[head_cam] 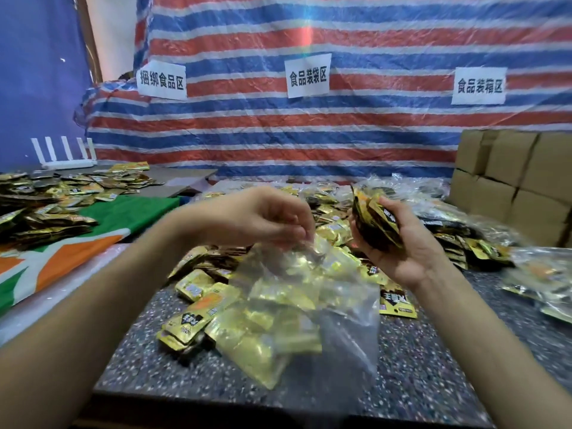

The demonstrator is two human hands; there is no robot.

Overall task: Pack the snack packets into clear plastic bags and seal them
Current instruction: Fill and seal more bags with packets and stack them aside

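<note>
The left hand (pixel 263 218) pinches the top edge of a clear plastic bag (pixel 349 329) between thumb and curled fingertips, and the bag hangs down from it over the bench (pixel 433 373). Gold packets seem to sit in the bag's lower left part, but the film is blurred. The right hand (pixel 399 252), palm up and just beside the bag's mouth, grips a stack of snack packets (pixel 376 218) standing on edge, with the thumb across the front and the fingers cupped behind.

Under and behind the bag, a loose pile of packets (pixel 198 289) in gold and black lies spread over the dark speckled bench, reaching from near the left forearm back toward the far edge. To the right, filled clear bags (pixel 538 274) lie heaped on the bench, with stacked cardboard boxes (pixel 510 187) behind them. On the left, a green, orange and white cloth (pixel 62 258) covers the surface, and more packets (pixel 46 205) are heaped on it. A white router (pixel 66 156) with upright antennas stands further back. A red, white and blue striped tarp (pixel 309 134) hangs behind everything, carrying three white paper signs (pixel 308 76).
</note>
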